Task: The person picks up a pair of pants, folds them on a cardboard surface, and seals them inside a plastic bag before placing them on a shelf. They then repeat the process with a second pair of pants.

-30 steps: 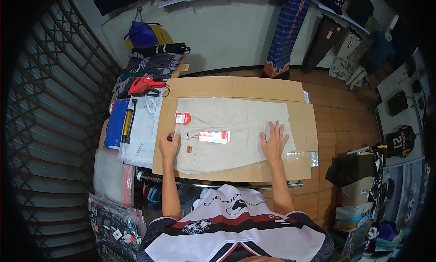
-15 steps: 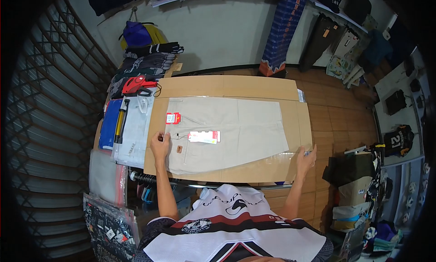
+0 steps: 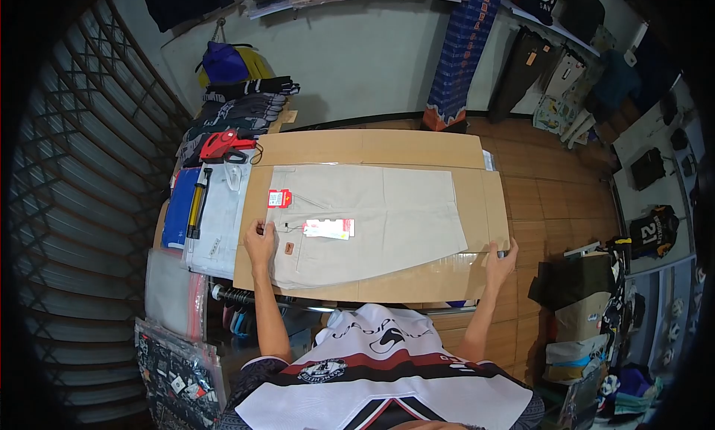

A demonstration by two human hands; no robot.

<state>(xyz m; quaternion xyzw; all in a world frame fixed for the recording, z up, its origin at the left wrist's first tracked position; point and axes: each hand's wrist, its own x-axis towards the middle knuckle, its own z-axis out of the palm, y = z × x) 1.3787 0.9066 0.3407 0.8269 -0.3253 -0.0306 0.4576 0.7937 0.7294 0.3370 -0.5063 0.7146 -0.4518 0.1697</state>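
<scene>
Folded beige shorts [image 3: 402,214] lie flat across a brown cardboard sheet [image 3: 417,148], waistband to the left. A red-and-white tag [image 3: 279,199] and a white hang tag [image 3: 329,229] rest on the cloth, near a small brown patch [image 3: 289,248]. At the waistband edge, my left hand [image 3: 259,241] is closed, with thumb and fingers pinching the cloth. My right hand [image 3: 502,258] grips the cardboard's right edge, thumb on top, beyond the hem of the shorts. Its fingertips are partly hidden.
Left of the cardboard are a red handheld labeller [image 3: 223,144], a yellow-and-black pump [image 3: 196,203] and a blue packet [image 3: 176,210]. Folded clothes [image 3: 242,109] are stacked behind them. A metal rail [image 3: 320,308] runs below the near edge. Bags [image 3: 581,311] stand at the right.
The view has shifted slightly, so the cardboard and shorts appear a little lower and further left. Both hands keep their places on the waistband and the cardboard edge.
</scene>
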